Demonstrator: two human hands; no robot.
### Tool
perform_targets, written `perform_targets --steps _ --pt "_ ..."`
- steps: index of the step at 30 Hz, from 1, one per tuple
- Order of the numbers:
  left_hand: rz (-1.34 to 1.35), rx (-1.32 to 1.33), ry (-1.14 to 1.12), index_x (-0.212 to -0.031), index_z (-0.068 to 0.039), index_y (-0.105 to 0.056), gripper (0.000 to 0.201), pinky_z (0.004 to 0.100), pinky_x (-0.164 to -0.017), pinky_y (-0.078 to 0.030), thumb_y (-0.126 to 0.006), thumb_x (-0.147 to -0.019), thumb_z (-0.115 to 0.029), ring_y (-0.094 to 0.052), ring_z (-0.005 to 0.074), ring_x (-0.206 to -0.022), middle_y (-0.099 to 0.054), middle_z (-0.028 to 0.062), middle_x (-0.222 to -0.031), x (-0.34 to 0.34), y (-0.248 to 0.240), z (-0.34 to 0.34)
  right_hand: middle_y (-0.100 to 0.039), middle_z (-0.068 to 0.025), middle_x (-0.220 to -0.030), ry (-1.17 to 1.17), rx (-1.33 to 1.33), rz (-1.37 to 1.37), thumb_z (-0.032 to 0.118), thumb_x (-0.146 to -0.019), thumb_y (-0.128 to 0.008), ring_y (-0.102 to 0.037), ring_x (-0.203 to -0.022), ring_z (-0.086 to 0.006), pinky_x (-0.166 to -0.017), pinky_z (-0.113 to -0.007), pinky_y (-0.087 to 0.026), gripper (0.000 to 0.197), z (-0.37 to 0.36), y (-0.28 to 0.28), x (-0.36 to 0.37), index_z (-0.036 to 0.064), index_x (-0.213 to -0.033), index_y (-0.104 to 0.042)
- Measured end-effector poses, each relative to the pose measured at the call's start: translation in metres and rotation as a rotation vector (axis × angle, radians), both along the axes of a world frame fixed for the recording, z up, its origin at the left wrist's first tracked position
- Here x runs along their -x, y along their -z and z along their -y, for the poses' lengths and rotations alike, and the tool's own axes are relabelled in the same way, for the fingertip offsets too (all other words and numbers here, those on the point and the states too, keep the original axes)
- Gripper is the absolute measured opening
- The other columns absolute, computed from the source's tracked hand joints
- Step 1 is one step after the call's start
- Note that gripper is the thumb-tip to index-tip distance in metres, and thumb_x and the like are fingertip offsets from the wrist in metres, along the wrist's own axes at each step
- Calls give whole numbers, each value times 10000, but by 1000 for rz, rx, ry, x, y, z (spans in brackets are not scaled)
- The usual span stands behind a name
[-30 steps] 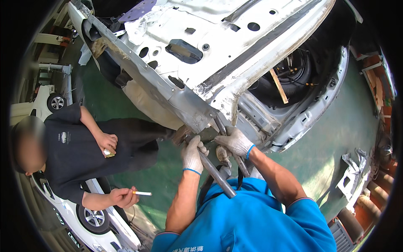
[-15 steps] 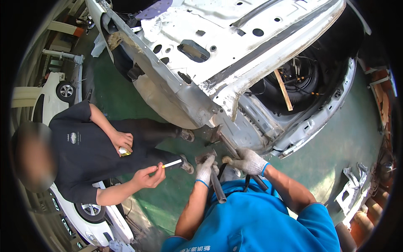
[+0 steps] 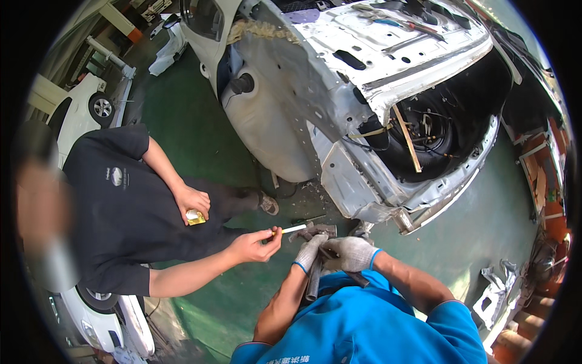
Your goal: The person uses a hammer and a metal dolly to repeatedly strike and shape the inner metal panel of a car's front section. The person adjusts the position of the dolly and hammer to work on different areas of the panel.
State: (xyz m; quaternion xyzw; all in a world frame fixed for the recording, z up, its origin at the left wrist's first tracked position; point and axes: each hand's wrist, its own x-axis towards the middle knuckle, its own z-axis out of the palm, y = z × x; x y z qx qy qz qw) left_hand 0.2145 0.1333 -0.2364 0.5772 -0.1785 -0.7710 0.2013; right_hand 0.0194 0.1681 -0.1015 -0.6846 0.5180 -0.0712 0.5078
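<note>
My left hand (image 3: pixel 310 252), in a pale work glove with a blue cuff, grips a hammer with a dark metal tube handle (image 3: pixel 313 285). Gloved likewise, my right hand (image 3: pixel 353 253) is closed round a second hammer, whose handle end (image 3: pixel 359 279) pokes out beneath it. The worn hammer heads (image 3: pixel 321 230) crowd together just beyond my fingers, and I cannot tell one fully from the other. From the left, another person's hand (image 3: pixel 262 246) holds a white cigarette (image 3: pixel 294 229), its tip close to the hammer heads. That person's other hand (image 3: pixel 193 201) holds a small yellow-and-white pack (image 3: pixel 195 217).
A stripped white car body (image 3: pixel 345 176) stands ahead with its rear opened and cut edges showing. A wooden strip (image 3: pixel 407 139) leans in the boot well. Hand tools (image 3: pixel 394 21) lie on its panel. White cars are at left; torn metal (image 3: pixel 498 291) lies at right.
My right hand has brought its hammer down and in beside the left one. The other person's hand has reached rightward with the cigarette. My view has shifted, showing more of the car's side.
</note>
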Motion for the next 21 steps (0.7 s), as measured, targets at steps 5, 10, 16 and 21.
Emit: perform_targets --steps 5,10,16,21 --pt "-140 106 113 -974 -50 -728 285 311 -604 -536 -711 -960 -334 -678 154 -701 -707 30 -833 -39 39 -31 -656 -244 -1326 331 189 288 376 -807 -865 -690 -1157 -412 -980 -458 -563 907 19 -23 -29 50 -1549 -459" --pt "-208 -21 -34 -927 -83 -679 233 304 -547 -510 -681 -987 -309 -640 147 -639 -660 21 -775 -56 36 -59 -725 -211 -1189 27 285 189 332 -956 -713 -693 -1114 -402 -941 -456 -555 473 22 -30 -71 52 -1333 -657" --pt "-324 -258 -232 -871 -124 -620 216 297 -477 -479 -645 -1021 -278 -595 139 -565 -603 12 -706 -64 31 -74 -735 -176 -1068 -64 298 151 266 -977 -651 -698 -1010 -400 -875 -464 -553 289 18 -58 -63 92 -1197 -722" --pt "-210 -263 -251 -932 -144 -601 150 312 -456 -479 -674 -1013 -247 -589 166 -540 -590 8 -687 -59 56 -76 -766 -153 -1064 227 221 258 139 -931 -791 -749 -926 -284 -854 -392 -586 252 -1 -148 -27 -15 -1123 -738"
